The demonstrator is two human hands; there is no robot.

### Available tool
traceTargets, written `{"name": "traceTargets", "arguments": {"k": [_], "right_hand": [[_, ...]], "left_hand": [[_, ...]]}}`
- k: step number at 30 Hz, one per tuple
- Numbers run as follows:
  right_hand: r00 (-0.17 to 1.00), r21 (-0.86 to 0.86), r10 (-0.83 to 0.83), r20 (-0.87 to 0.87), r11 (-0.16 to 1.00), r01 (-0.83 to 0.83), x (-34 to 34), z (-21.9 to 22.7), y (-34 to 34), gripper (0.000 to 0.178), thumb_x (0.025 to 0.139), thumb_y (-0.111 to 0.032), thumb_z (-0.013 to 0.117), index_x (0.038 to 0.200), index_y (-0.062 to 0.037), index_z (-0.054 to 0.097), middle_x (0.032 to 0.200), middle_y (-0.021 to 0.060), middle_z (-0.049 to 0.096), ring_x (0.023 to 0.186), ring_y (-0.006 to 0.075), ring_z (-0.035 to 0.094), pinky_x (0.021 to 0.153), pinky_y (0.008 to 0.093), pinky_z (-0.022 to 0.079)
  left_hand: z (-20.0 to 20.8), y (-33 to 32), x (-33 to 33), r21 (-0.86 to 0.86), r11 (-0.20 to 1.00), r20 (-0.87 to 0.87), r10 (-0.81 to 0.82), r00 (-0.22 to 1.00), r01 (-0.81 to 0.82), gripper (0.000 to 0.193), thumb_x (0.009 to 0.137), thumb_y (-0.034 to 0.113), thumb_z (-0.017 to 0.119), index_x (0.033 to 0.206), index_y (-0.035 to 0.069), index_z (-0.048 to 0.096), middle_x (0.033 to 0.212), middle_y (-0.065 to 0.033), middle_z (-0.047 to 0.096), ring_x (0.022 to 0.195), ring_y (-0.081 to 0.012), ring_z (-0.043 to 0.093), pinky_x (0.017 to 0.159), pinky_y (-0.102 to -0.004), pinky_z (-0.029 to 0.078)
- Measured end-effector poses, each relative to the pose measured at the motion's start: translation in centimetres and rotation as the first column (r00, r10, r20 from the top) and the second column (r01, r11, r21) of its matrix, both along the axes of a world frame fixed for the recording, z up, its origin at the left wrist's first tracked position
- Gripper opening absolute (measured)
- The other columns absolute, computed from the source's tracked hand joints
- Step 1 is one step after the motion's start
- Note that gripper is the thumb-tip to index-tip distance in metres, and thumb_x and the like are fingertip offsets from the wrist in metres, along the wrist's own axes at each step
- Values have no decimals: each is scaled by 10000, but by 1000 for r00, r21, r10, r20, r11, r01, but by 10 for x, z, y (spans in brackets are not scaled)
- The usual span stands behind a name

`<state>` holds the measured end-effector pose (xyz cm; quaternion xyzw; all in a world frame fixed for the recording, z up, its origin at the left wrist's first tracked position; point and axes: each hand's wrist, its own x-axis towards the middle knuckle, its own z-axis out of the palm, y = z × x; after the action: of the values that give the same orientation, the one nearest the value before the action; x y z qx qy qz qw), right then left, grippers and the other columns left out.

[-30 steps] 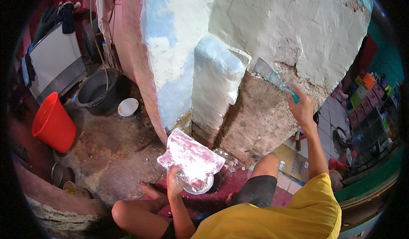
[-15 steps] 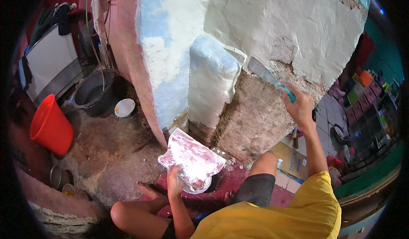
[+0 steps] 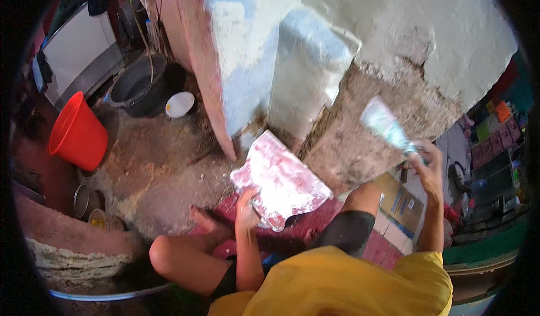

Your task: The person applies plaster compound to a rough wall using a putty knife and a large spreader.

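My left hand point(image 3: 247, 209) is closed on the near left edge of a pink board point(image 3: 284, 184) smeared with wet white plaster, held low over the red floor covering. In my right hand point(image 3: 428, 164) is a putty knife point(image 3: 388, 123), gripped by its green-blue handle. Its broad blade is coated white and points up and to the left, in front of the bare, rough brown part of the wall point(image 3: 360, 141). Whether the blade touches the wall I cannot tell. Above and left of that patch, pale plaster point(image 3: 349, 3) covers the wall, with blue areas on a boxy ledge point(image 3: 306, 32).
Leftward on the stained floor stand a red bucket point(image 3: 79, 133), a black tub point(image 3: 138, 88) and a white lid-like disc point(image 3: 180, 104). A flattened cardboard box point(image 3: 402, 203) lies beyond my right knee. Shelves with household goods point(image 3: 495, 136) line the far right.
My right hand has drawn the putty knife down from the plaster edge. The board has shifted right and turned, now covering the round container that showed beneath it. The whole view has shifted too.
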<state>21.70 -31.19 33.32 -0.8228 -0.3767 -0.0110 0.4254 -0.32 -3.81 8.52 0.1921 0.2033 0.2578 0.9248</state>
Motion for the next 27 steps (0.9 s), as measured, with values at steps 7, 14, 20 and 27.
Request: {"name": "traceTargets", "arguments": {"k": [7,14,20,27], "right_hand": [[567,158,421,-708,877,-455,-12,-98,74,279,869,-226,593,1019,8,606,603,-26,529,416,10,398,356,162,281],[495,122,419,-761,842,-525,4,-112,55,290,883,-199,565,1096,-5,592,640,-14,567,443,14,416,360,160,302],[585,-7,266,-766,906,-422,17,-118,14,350,857,-265,598,1095,-8,596,644,-5,578,417,17,398,355,160,282],[523,213,396,-755,902,-376,2,-111,56,338,854,-277,604,1054,-5,603,580,-11,541,404,10,415,337,159,281]], "left_hand": [[38,-19,-11,-7,1000,-69,-11,998,11,272,745,136,562,957,-33,582,831,-98,621,734,-202,615,689,-321,521],[43,-18,-16,-30,999,-10,16,1000,-16,272,732,130,566,952,-28,591,809,-88,624,741,-191,612,706,-309,513],[16,-23,-11,32,997,-107,69,992,-66,265,740,133,555,955,-17,592,811,-86,627,692,-183,610,662,-293,513],[30,-24,-14,207,976,-236,-20,972,70,298,734,138,552,980,-26,591,852,-92,635,739,-185,617,676,-294,509]]}}
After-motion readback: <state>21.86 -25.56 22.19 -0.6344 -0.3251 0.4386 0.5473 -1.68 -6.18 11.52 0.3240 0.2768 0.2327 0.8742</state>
